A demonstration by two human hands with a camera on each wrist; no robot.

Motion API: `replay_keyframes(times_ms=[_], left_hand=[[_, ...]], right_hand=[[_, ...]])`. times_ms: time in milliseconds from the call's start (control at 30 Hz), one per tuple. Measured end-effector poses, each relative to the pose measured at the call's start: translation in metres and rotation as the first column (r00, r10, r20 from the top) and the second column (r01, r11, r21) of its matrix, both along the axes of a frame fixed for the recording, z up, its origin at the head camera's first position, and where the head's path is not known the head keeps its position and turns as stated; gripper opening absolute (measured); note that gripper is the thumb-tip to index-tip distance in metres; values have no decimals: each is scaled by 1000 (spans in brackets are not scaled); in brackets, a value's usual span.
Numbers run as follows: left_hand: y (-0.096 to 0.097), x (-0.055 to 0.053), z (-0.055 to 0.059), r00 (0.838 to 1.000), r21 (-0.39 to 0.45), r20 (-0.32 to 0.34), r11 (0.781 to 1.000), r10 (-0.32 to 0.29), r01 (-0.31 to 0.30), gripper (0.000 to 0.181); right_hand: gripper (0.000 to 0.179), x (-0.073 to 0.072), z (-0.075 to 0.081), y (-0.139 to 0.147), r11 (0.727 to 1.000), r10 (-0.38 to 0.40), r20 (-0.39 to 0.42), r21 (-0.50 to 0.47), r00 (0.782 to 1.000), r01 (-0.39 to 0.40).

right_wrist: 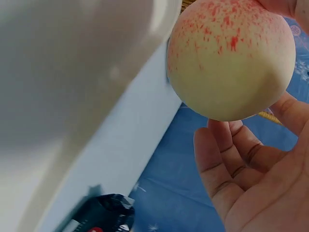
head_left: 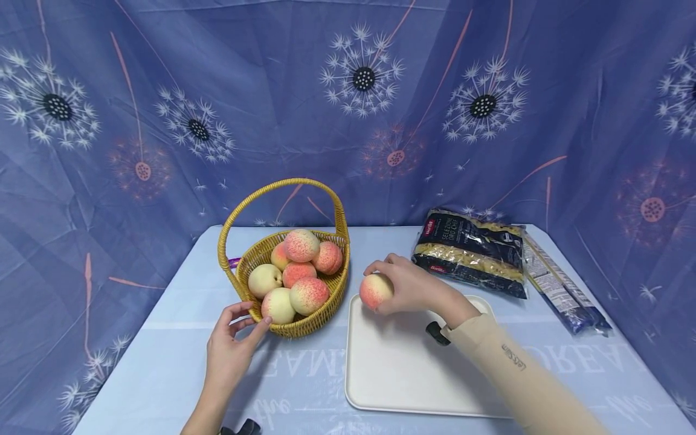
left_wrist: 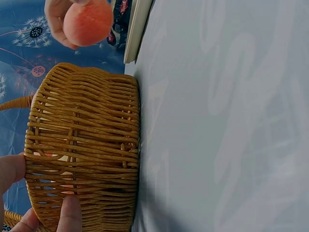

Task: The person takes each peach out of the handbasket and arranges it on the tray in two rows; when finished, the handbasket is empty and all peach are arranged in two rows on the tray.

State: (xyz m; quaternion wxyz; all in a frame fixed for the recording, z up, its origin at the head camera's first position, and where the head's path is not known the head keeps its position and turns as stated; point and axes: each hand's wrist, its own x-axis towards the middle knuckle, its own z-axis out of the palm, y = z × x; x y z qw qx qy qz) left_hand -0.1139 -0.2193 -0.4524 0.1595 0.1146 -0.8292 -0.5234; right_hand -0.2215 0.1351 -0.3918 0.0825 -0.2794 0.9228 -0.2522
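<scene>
A pink and cream peach (head_left: 376, 290) is held in my right hand (head_left: 405, 284), over the back left corner of a white tray (head_left: 424, 374). Seen from the right wrist, the peach (right_wrist: 231, 63) sits between the thumb and the fingers (right_wrist: 258, 157). My left hand (head_left: 232, 341) grips the near left rim of a yellow wicker basket (head_left: 312, 323). In the left wrist view its fingers (left_wrist: 71, 212) lie against the woven wall of the basket (left_wrist: 87, 145). Several peaches (head_left: 301, 246) are heaped inside, below the tall arched handle.
Behind the tray lies a dark bag of pasta (head_left: 470, 251), with long flat packets (head_left: 565, 290) at its right. A blue dandelion-print cloth (head_left: 304, 109) hangs behind the table (head_left: 179, 338). Something purple (head_left: 234, 262) shows at the basket's left side.
</scene>
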Motion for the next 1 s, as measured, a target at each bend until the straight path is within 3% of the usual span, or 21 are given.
replay_keyframes(times_ms=[400, 1000], left_hand=[[0, 0, 0, 1000, 22, 0, 1000, -10, 10, 47], [0, -1, -2, 1000, 13, -13, 1000, -8, 8, 47]], right_hand=[[73, 6, -21, 0, 1000, 3, 26, 3, 1000, -3], [77, 6, -35, -5, 1000, 11, 20, 17, 1000, -12]])
